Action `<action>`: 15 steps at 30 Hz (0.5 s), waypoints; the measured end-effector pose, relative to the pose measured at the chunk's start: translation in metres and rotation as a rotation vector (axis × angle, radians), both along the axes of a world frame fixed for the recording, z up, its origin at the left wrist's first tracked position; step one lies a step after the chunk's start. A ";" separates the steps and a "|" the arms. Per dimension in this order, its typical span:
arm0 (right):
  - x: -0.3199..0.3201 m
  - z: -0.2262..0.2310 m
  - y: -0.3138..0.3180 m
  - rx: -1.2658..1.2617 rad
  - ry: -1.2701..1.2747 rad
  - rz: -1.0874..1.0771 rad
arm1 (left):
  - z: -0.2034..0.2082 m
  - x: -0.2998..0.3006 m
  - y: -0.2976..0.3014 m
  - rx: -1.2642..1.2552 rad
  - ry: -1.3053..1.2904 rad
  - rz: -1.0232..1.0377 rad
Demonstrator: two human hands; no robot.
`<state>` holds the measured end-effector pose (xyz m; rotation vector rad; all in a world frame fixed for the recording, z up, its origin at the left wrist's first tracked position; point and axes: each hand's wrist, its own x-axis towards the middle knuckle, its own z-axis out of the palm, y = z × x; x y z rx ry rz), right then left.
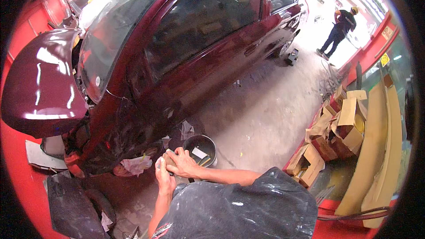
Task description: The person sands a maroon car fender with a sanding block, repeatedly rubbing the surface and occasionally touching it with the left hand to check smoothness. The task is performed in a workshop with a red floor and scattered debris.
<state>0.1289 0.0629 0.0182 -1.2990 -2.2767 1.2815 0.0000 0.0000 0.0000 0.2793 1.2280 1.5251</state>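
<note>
**A:** Log entry from my remote seat. Both hands are down low by the front corner of the dark red car (186, 48). The right hand (183, 163) is curled over a small brownish block (169, 160), maybe a sanding block, though it's too small for me to be sure. The left hand (164, 178) sits just under it, fingers closed round the same block or the right hand's fingers; I can't separate the two.

**B:** Block on the panel, or off it?

**A:** Off, I'd say. It's held between the hands, just beside the lower body of the car, not clearly touching. A dark round bucket (200, 149) stands on the concrete floor (261, 119) right behind the hands, with a pale sheet and some yellowish stick-like thing inside.

**B:** How far along does the work look?

**A:** Judging only: mid-way. The hood (40, 84) is up, the front end is stripped with parts showing, and crumpled rags or paper (135, 164) lie under the fender. Nothing looks refitted or finished. The surface near the hands is too dark to read for sanded patches.

**B:** Surroundings?

**A:** Open cardboard boxes (336, 128) on my right, and another person (340, 28) standing well apart past the rear of the car.
</note>
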 end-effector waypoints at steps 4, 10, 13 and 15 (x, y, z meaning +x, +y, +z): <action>0.001 -0.019 0.002 0.003 0.026 -0.085 | 0.003 -0.007 0.006 0.027 -0.060 -0.123; -0.045 -0.044 0.004 -0.079 0.074 -0.126 | 0.001 -0.059 0.007 0.000 -0.096 -0.260; -0.076 -0.047 -0.009 -0.071 0.120 -0.158 | 0.005 -0.088 0.004 0.038 0.012 -0.308; -0.096 -0.045 -0.011 -0.080 0.104 -0.141 | -0.010 -0.115 0.002 0.063 0.022 -0.331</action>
